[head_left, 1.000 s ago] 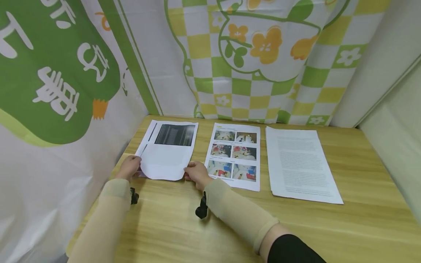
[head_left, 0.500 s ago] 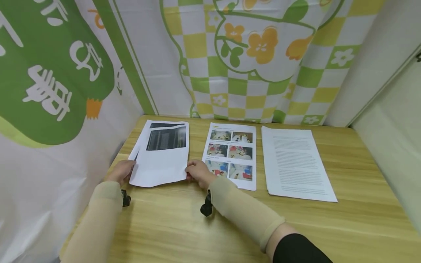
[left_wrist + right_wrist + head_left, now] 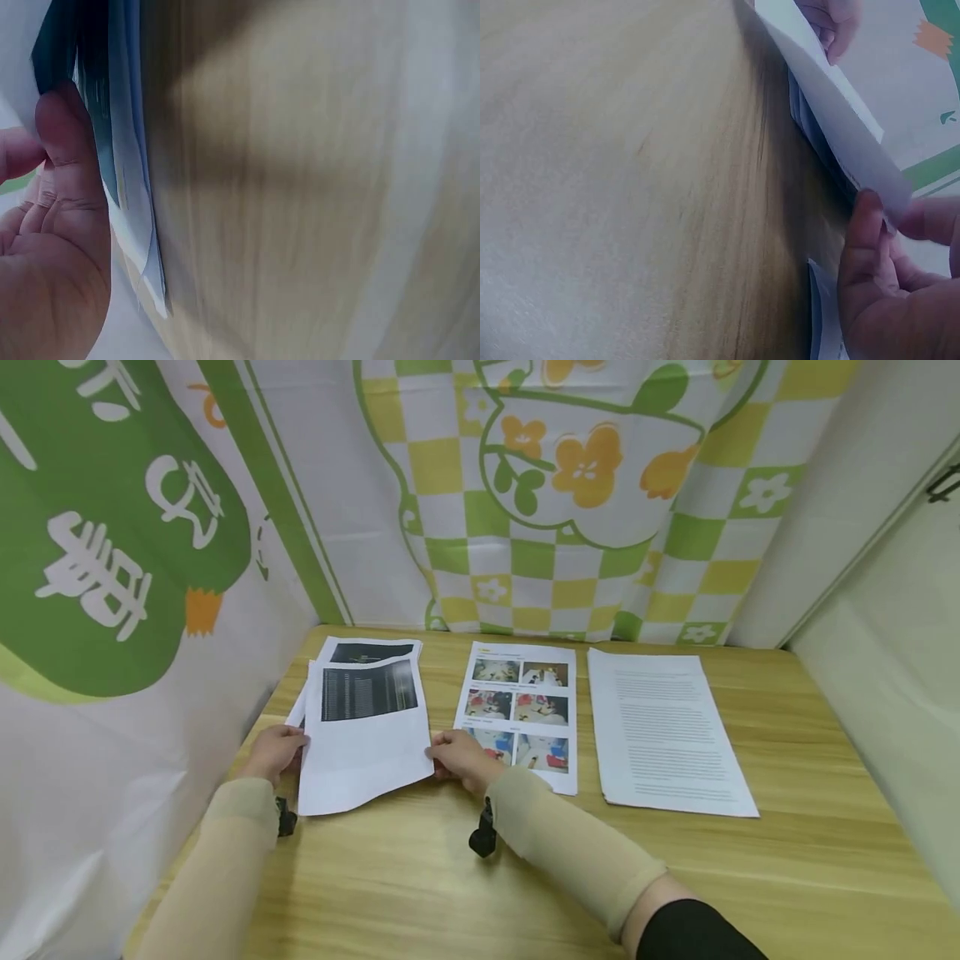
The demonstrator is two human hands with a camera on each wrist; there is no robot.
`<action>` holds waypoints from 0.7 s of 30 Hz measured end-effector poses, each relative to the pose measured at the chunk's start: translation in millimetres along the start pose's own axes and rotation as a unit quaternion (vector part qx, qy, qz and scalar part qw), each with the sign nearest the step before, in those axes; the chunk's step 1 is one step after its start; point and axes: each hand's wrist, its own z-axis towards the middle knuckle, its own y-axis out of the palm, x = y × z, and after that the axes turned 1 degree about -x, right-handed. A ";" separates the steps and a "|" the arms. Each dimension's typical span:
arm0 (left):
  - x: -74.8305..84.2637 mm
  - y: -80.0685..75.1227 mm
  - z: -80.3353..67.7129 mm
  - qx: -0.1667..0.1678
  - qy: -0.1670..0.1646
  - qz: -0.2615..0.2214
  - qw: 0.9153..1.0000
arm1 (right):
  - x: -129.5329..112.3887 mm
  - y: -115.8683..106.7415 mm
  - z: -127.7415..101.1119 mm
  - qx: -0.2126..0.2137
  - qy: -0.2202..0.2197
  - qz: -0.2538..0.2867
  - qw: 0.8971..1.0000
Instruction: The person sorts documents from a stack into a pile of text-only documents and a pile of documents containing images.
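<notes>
A printed sheet of paper [image 3: 367,760] with a dark picture near its top is held up by its two sides, its lower edge bowed. My left hand [image 3: 273,753] pinches its left edge, thumb and finger meeting at the paper in the left wrist view. At the opposite edge my right hand [image 3: 467,760] pinches it too; the right wrist view shows the sheet [image 3: 832,97] raised off the layers beneath. Behind and partly under it lies a stack of papers [image 3: 408,647] with another dark picture, mostly covered.
Right of the held sheet lies a page with several colour photos [image 3: 525,693], its lower left overlapped by my right hand. Farther right rests a stack of text pages [image 3: 667,735]. The wooden table [image 3: 817,760] meets patterned curtains [image 3: 525,560] at its back and left.
Both hands have drawn the top sheet toward me, off the left stack, uncovering the dark picture below. Its lower edge, earlier curled up, now hangs flatter. The camera view has turned slightly right.
</notes>
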 end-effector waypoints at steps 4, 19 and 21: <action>-0.9 3.5 -1.1 -0.011 0.008 -0.016 1.000 | 1.1 0.3 0.7 0.031 -0.006 -0.012 0.999; 0.6 9.0 -8.0 -0.043 0.013 -0.021 0.999 | 4.5 -4.8 1.8 0.073 -0.019 0.000 0.997; 1.6 9.1 -9.0 -0.041 0.026 -0.020 0.999 | 6.1 -7.1 2.8 0.076 -0.026 -0.001 0.997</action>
